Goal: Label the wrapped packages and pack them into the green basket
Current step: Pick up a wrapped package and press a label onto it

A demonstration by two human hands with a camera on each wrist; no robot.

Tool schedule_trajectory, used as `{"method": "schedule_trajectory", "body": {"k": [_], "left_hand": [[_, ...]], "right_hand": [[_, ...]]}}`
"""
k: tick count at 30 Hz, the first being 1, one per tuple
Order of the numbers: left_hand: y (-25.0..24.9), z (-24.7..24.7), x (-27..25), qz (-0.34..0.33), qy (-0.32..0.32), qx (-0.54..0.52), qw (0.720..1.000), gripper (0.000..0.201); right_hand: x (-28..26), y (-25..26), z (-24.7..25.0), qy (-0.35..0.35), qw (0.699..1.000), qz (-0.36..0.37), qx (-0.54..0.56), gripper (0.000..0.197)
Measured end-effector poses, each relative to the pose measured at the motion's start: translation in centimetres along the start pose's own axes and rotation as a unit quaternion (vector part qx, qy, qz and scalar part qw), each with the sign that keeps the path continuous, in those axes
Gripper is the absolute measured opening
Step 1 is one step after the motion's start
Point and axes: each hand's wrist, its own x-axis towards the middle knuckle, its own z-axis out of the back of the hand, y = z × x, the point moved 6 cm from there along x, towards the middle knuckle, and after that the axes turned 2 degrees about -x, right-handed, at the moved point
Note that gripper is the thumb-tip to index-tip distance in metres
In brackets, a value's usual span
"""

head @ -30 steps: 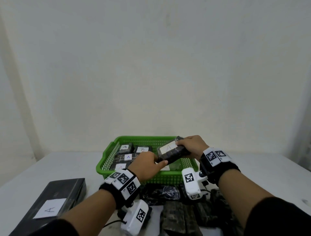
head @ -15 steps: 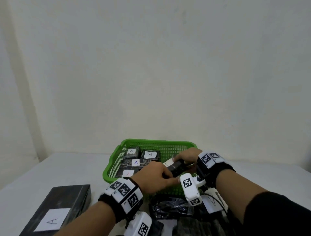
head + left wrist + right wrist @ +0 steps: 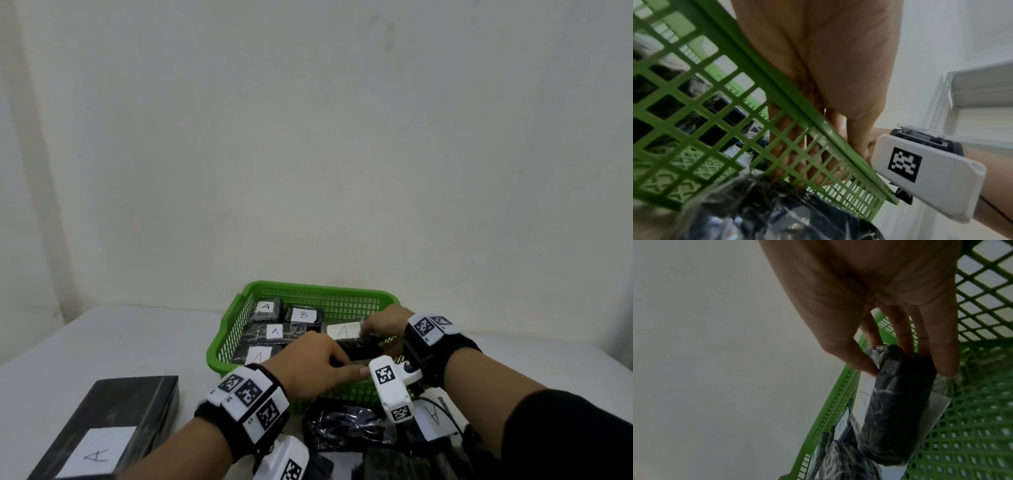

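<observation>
both hands hold one dark package (image 3: 359,344) low inside the green basket (image 3: 329,298), at its right near side. right hand (image 3: 385,323) fingers (image 3: 941,344) pinch its far end; left hand (image 3: 310,368) fingers curl round its near end. more labelled packages (image 3: 303,315) lie beside it. a big box (image 3: 113,431) sits left on the desk (image 3: 102,342).

White tabletop (image 3: 144,346) carries a green basket (image 3: 226,329) near the middle, standing flat. Near left: a long dark wrapped box (image 3: 137,404) with a white "A" label (image 3: 97,452) on top, well apart from the basket. Just in front of the basket lie crumpled dark plastic-wrapped packages (image 3: 346,428) and, to their right, a white paper with an "A" (image 3: 431,416), partly hidden by the wrists.
</observation>
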Motion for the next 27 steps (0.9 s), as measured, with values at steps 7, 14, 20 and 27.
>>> {"method": "schedule_trajectory", "body": {"k": [7,14,20,27], "left_hand": [[-0.2,0.0,-0.1,-0.002,0.004,0.001,1.0,0.042],[-0.2,-0.2,0.2,-0.005,0.016,-0.005,1.0,0.044],[0.1,-0.2,0.5,-0.004,0.007,0.007,1.0,0.049],[0.1,-0.4,0.6,-0.004,0.008,-0.002,1.0,0.05]], "right_hand": [[-0.4,-0.4,0.5,0.047,0.995,0.013,-0.09,0.05],[-0.7,1.4,0.4,0.031,0.95,0.158,-0.266,0.073],[-0.9,2.7,2.1,0.087,0.92,0.153,-0.35,0.071],[-0.4,3.2,1.7,0.038,0.885,0.202,-0.417,0.084]]}}
